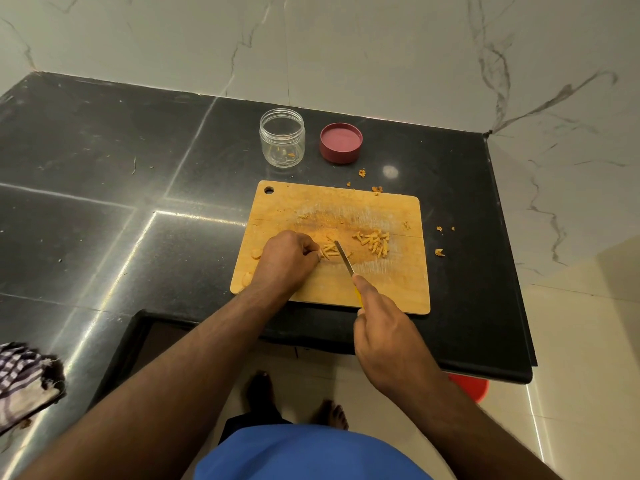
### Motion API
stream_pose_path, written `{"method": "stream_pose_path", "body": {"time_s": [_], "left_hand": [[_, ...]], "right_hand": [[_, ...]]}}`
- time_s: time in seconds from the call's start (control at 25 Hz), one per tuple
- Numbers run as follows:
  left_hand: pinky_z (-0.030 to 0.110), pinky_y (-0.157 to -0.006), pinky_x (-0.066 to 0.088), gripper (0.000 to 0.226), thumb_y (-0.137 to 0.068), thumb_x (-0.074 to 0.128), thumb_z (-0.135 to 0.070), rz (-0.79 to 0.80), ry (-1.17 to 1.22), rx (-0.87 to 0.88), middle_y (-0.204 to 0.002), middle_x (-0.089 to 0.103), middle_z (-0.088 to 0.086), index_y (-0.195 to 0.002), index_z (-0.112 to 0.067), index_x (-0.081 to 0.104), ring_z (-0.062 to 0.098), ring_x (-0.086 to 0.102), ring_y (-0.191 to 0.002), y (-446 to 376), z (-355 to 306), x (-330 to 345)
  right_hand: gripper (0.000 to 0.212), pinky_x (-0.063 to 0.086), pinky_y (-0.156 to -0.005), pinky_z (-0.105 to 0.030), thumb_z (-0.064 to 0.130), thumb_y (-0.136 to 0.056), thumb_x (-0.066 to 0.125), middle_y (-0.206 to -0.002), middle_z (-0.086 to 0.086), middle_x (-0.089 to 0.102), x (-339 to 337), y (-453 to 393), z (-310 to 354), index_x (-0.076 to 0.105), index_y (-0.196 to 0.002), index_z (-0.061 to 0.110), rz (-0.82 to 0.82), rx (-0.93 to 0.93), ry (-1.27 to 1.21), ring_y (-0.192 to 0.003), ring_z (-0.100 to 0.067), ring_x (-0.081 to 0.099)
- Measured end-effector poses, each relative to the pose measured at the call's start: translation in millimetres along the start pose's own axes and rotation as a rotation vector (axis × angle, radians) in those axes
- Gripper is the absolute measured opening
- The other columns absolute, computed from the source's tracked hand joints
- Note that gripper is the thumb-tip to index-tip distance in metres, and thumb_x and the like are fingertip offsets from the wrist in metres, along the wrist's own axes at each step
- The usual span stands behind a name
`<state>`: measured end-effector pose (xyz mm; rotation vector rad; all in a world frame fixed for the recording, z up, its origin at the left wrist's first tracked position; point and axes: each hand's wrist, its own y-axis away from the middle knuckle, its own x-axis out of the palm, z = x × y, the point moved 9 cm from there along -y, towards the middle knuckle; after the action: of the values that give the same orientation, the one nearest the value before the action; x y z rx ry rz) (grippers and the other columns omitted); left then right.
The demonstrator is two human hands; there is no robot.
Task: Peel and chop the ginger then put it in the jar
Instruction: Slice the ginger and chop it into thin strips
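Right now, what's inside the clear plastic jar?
The clear plastic jar stands open, nearly empty: a few small orange ginger scraps lie at its bottom. Nothing covers it; its maroon lid lies beside it.

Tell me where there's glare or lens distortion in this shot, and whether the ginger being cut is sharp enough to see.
Head view: glare streaks cross the black counter, with a bright spot beside the lid; wide-angle bending curves the counter edges; the ginger sticks on the cutting board are reasonably sharp, as is the knife.
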<state>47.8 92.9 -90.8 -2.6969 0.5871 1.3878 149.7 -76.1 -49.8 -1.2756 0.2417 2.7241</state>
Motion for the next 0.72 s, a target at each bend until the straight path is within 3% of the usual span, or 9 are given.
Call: {"method": "stream_pose_path", "body": {"time_s": [0.12,0.24,0.36,0.56,0.72], "left_hand": [[0.018,-0.066,0.039,0.02,-0.092,0.067,-0.025,-0.019,0.005,-0.016,-0.103,0.073,-0.004,-0.108,-0.017,0.076,0.005,0.057,-0.083,1.5,0.6,-1.6],[0.013,-0.057,0.032,0.017,-0.092,0.067,-0.023,-0.024,-0.003,-0.014,-0.099,0.072,-0.004,-0.105,-0.017,0.076,0.005,0.054,-0.079,0.9,-0.3,-2.9],[0.012,-0.056,0.031,0.016,-0.092,0.066,-0.022,-0.025,-0.005,-0.01,-0.1,0.073,-0.003,-0.103,-0.017,0.077,0.005,0.054,-0.079,0.8,-0.6,-3.4],[0.02,-0.068,0.039,0.015,-0.092,0.066,-0.022,-0.01,0.016,-0.017,-0.104,0.074,-0.005,-0.101,-0.017,0.077,0.006,0.057,-0.084,-0.3,0.2,-2.0],[0.021,-0.07,0.04,0.014,-0.092,0.068,-0.024,-0.011,0.017,-0.018,-0.1,0.074,-0.005,-0.1,-0.019,0.077,0.007,0.059,-0.084,-0.4,1.2,-1.7]], "right_hand": [[0.053,0.05,-0.083,-0.033,0.013,-0.101,0.037,-0.127,-0.005,0.054,6.0,-8.1,9.2,0.028,-0.153,0.015,0.018,-0.073,0.055,-0.097,-0.018,0.055],[0.054,0.046,-0.088,-0.029,0.019,-0.104,0.036,-0.132,-0.002,0.051,16.4,-17.1,6.1,0.021,-0.156,0.023,0.078,-0.022,0.011,-0.104,-0.013,0.052],[0.054,0.047,-0.094,-0.035,0.019,-0.103,0.036,-0.135,-0.004,0.051,22.5,-23.5,5.5,0.021,-0.155,0.022,0.106,-0.022,0.017,-0.111,-0.017,0.052],[0.054,0.049,-0.086,-0.037,0.02,-0.103,0.035,-0.125,-0.005,0.055,27.6,-28.7,2.7,0.022,-0.154,0.024,0.13,-0.009,0.04,-0.102,-0.017,0.053],[0.053,0.048,-0.078,-0.033,0.021,-0.103,0.036,-0.115,-0.001,0.056,25.7,-17.2,-0.1,0.022,-0.154,0.026,0.121,-0.003,0.015,-0.093,-0.012,0.053]]}}
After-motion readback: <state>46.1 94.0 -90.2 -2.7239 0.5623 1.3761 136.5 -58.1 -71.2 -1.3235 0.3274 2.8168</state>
